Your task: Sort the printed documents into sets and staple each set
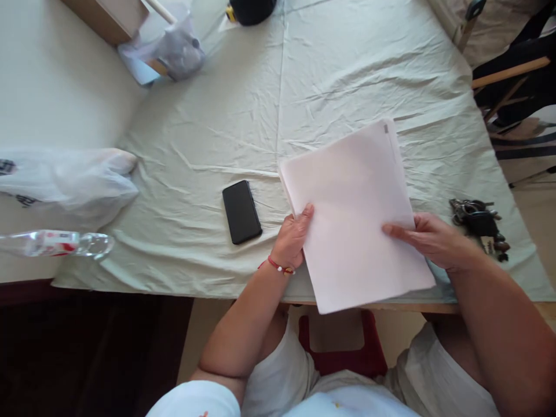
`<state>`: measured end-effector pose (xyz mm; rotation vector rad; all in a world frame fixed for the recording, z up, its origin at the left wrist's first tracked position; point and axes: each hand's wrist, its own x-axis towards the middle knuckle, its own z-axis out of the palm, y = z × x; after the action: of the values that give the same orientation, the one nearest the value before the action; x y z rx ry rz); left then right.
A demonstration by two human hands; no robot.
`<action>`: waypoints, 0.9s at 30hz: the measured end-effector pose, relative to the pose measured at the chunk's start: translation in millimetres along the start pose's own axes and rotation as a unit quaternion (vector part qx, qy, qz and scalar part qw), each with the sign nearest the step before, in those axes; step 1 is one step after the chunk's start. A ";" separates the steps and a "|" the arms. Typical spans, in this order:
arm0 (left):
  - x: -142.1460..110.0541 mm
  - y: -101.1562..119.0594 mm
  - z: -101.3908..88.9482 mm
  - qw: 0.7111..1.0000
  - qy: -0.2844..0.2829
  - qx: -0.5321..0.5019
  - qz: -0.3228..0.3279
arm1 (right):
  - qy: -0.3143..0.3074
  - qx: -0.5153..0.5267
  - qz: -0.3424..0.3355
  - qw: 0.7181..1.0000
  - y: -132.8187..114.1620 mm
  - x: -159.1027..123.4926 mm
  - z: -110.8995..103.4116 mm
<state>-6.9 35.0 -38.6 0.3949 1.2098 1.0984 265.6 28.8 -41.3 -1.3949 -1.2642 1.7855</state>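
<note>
A stack of white paper sheets (354, 214) lies tilted on the pale green cloth, its near corner hanging over the table's front edge. My left hand (293, 237), with a red bracelet at the wrist, grips the stack's left edge, thumb on top and fingers curled under. My right hand (430, 238) holds the right edge, fingers lying on the top sheet. A black phone (241, 211) rests face down just left of my left hand.
A bunch of keys (480, 223) lies right of my right hand. A white plastic bag (73, 182) and a plastic bottle (56, 243) lie at the far left. A clear bag (178, 49) and a dark object (251, 10) sit at the back. A red stool (343, 347) shows below.
</note>
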 end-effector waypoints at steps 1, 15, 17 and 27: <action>1.4 -1.5 -0.7 1.000 0.005 0.007 0.021 | 0.060 -0.040 -0.038 0.997 0.6 0.8 2.2; 17.0 0.8 -10.5 0.986 0.059 0.073 0.134 | -0.077 -0.438 -0.470 0.762 13.3 -13.2 63.2; 17.1 4.0 -10.5 0.990 0.059 0.061 0.116 | -0.084 -0.437 -0.464 0.766 15.1 -13.4 63.3; 20.6 11.7 -12.8 0.994 0.079 0.017 0.076 | -0.014 -0.491 -0.500 0.713 16.3 -14.1 74.5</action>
<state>-24.6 54.0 -45.7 0.4383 1.3574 1.2602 202.2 -15.4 -48.1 -0.6982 -2.4949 0.3083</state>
